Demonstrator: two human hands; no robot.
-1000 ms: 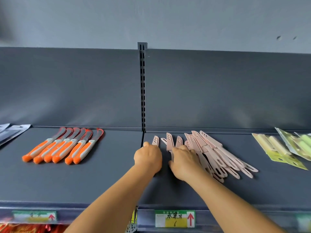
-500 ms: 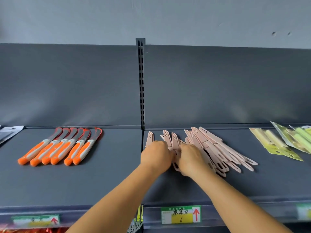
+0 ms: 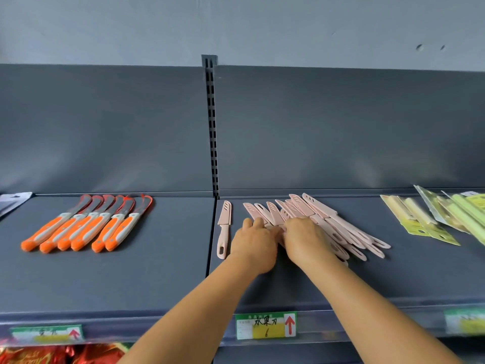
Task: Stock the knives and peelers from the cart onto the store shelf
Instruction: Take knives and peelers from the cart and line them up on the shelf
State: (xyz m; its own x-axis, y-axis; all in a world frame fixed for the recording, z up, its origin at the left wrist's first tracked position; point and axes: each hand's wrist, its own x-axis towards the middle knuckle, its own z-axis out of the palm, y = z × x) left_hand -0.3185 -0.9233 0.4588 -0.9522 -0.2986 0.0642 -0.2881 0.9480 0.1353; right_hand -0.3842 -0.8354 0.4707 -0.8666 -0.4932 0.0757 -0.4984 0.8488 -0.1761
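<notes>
Pink knives point(image 3: 322, 224) fanned on the shelf point(image 3: 157, 279) at frame centre, blades toward the back, handles toward the front edge. Both hands close together on the fan's left end: left point(image 3: 256, 245) curled over knives, right point(image 3: 305, 239) likewise. One single knife point(image 3: 223, 229) just left, nearest the left hand.

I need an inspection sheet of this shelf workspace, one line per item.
Surface: dark grey shelf, two bays split by a slotted upright.
Job's things: pink sheathed knives in a fanned pile; one pink knife lies alone left of it; orange-handled knives in a row; green packaged peelers at right.
Clutter: grey packets at far left.
Grippers: left hand and right hand rest on the pile.
Cables: nothing seen.
Surroundings: grey wall; price labels on the shelf edge.
</notes>
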